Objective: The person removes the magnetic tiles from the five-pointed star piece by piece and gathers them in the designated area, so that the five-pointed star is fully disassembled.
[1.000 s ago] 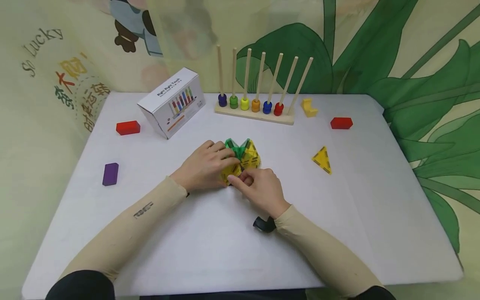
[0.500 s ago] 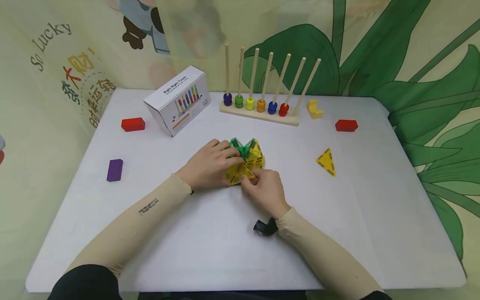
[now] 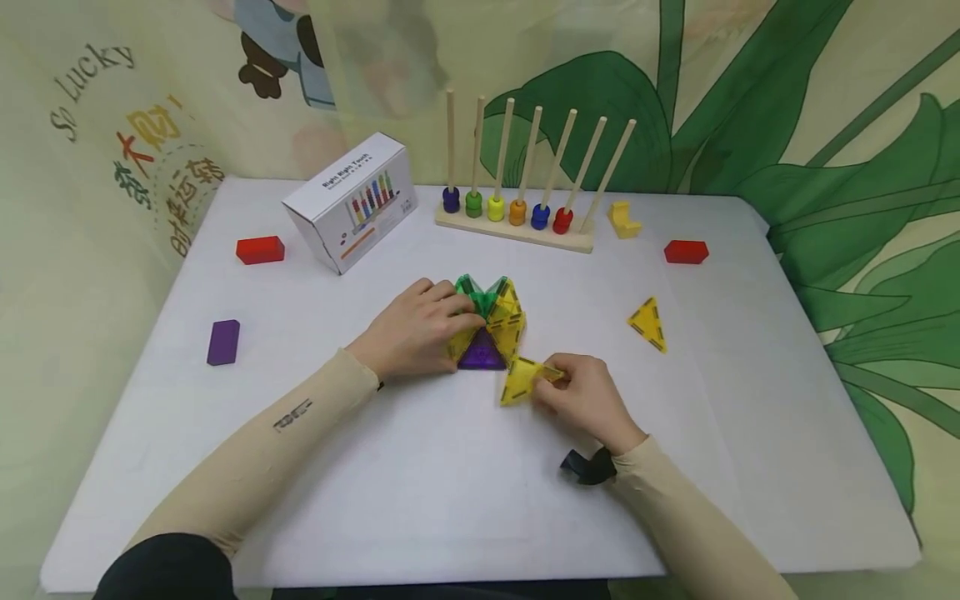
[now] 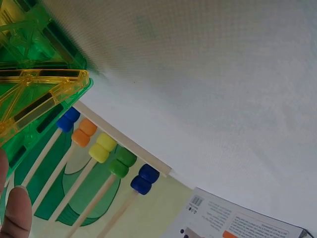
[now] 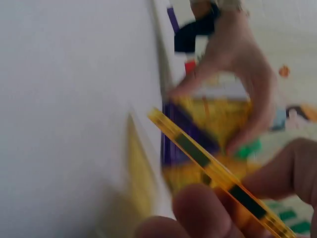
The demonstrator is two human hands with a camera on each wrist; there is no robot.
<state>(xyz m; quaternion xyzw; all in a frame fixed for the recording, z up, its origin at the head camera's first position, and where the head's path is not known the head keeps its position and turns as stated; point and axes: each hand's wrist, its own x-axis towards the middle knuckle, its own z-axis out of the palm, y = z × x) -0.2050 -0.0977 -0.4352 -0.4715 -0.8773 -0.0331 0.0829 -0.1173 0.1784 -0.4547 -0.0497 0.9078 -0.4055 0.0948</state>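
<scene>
Near the table's middle is a structure of see-through magnetic tiles (image 3: 507, 335), green at the back and yellow at the sides. A purple triangular tile (image 3: 482, 351) shows in its front. My left hand (image 3: 415, 330) grips the left side of this structure, fingers over the top; in the right wrist view its thumb and fingers curve around it. My right hand (image 3: 588, 402) pinches a yellow triangular magnetic tile (image 3: 521, 384) between thumb and fingers, just right of and nearer than the structure. From the right wrist, that yellow tile (image 5: 218, 171) appears edge-on.
Another yellow triangular tile (image 3: 648, 325) lies to the right. Red blocks (image 3: 260, 250) lie on both sides, a purple block (image 3: 223, 342) at left. A white box (image 3: 352, 204), a wooden bead rack (image 3: 517, 229) and a yellow notched block (image 3: 622, 220) stand at the back.
My right hand has moved right and toward me, carrying the yellow triangular tile away from the structure's front. The purple tile behind it now shows. My left hand keeps its grip.
</scene>
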